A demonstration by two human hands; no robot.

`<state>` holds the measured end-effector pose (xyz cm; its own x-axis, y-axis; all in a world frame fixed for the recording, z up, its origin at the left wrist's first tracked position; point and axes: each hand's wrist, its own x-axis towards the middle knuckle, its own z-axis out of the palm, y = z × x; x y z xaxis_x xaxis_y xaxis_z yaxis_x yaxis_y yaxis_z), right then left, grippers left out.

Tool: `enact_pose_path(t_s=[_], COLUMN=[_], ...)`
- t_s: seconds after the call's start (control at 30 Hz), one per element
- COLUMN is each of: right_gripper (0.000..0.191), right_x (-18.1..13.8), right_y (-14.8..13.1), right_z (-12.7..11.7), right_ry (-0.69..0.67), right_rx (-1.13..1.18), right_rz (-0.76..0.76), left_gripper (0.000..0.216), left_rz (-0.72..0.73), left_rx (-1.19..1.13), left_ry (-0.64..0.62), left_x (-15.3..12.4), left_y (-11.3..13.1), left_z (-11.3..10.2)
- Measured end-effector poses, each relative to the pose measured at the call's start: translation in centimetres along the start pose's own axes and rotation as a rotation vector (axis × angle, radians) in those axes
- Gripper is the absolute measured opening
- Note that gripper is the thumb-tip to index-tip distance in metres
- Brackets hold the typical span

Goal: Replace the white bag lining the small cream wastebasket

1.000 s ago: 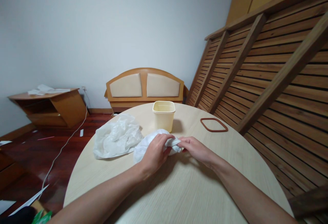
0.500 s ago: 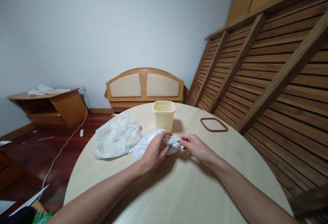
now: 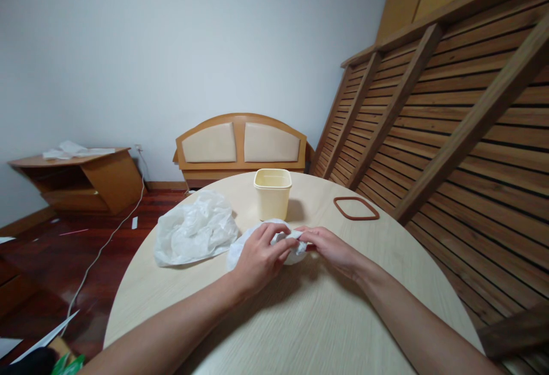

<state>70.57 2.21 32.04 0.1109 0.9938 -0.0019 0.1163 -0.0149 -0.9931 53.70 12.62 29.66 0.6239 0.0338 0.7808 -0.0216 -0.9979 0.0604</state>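
Note:
A white plastic bag, bunched up, lies on the round table under my hands. My left hand curls over the bag from the left, its fingers around the gathered part. At the bag's right end my right hand pinches the twisted tip between thumb and fingers. Right behind my hands stands a cream plastic bin, upright, with its top uncovered. To the left lies a second crumpled white plastic bag. A brown rounded-square ring rests flat on the right side of the table.
The pale round table fills the foreground. A slatted wooden frame leans along the right. Beyond the table are a headboard and a low cabinet. A white cable trails over the floor.
My left hand has rolled further over the bag and its fingers sit closer to my right hand. The twisted end shows less between them. The bin and ring stay in place.

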Motion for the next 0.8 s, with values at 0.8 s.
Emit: enact_pose_path(t_s=[0.8], right_gripper=[0.033], right_x=[0.9], right_y=[0.8], right_z=[-0.6], right_ry=[0.213], right_rx=[0.005], right_rz=[-0.166], left_gripper=[0.011], left_rz=[-0.358], left_rx=[-0.341], left_ry=[-0.052], left_x=[0.4], left_y=[0.0], left_z=[-0.3])
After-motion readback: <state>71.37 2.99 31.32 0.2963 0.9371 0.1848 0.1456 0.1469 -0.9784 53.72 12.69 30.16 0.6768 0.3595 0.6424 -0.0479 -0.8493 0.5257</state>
